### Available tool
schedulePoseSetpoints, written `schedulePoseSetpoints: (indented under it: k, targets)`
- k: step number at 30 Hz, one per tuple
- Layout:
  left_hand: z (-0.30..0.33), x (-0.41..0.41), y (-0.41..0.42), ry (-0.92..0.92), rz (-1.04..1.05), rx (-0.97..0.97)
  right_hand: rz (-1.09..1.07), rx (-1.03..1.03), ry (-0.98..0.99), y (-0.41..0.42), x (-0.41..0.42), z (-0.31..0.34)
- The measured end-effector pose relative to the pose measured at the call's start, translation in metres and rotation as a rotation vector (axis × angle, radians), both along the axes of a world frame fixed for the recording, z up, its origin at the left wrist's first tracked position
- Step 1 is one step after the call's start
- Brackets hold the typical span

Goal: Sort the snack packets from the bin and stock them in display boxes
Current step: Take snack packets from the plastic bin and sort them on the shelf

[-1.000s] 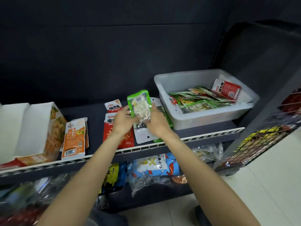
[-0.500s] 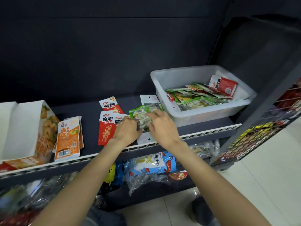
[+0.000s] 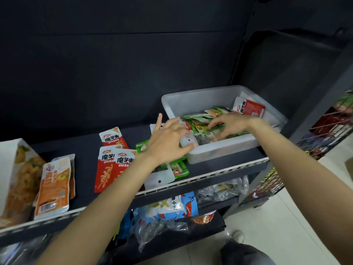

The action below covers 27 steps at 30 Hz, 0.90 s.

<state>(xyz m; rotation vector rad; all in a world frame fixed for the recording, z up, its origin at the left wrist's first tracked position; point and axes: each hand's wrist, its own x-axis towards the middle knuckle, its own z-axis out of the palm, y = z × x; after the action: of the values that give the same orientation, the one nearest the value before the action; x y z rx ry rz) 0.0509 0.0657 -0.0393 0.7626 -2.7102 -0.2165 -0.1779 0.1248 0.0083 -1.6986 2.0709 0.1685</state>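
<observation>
Bin: translucent plastic bin [image 3: 219,150] right of centre on the shelf, holding the unsorted snack packets [image 3: 205,121], their long axes running left to right.
Right hand [image 3: 232,124]: already inside the bin, fingers spread and relaxed on the packets; nearer than the left, I judge.
Left hand [image 3: 168,142]: at the bin's left corner, fingers loose, gripping nothing.
Writing: red packets [image 3: 114,161], centre-left, read 魔芋爽.

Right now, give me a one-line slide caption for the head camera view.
Right hand reaches into the translucent plastic bin of snack packets while left hand hovers beside sorted red packets.
</observation>
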Motion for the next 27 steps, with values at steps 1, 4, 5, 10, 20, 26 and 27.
schedulePoseSetpoints:
  k: [1,4,5,10,20,26,27]
  targets:
    - [-0.002,-0.004,-0.001,-0.048,0.01,0.015,-0.006,0.076,0.013,-0.005,-0.005,-0.003]
    - [-0.007,-0.008,-0.003,-0.037,0.025,0.078,-0.012,0.142,0.034,-0.015,-0.015,-0.012]
    - [-0.008,-0.008,-0.003,-0.026,0.029,0.086,-0.003,0.11,0.068,-0.016,-0.017,-0.013]
    - [-0.01,-0.007,-0.005,-0.01,0.051,0.127,-0.103,-0.357,0.179,-0.003,-0.019,-0.004]
    - [0.027,0.013,0.017,0.802,0.129,0.893,-0.297,-0.938,-0.551,0.021,0.079,0.036]
    - [0.014,0.08,0.017,0.991,0.37,1.019,-0.235,-0.889,-0.552,0.007,0.175,-0.012]
    - [0.007,0.086,0.015,0.984,0.413,1.021,-0.208,-0.86,-0.51,0.006,0.185,-0.024]
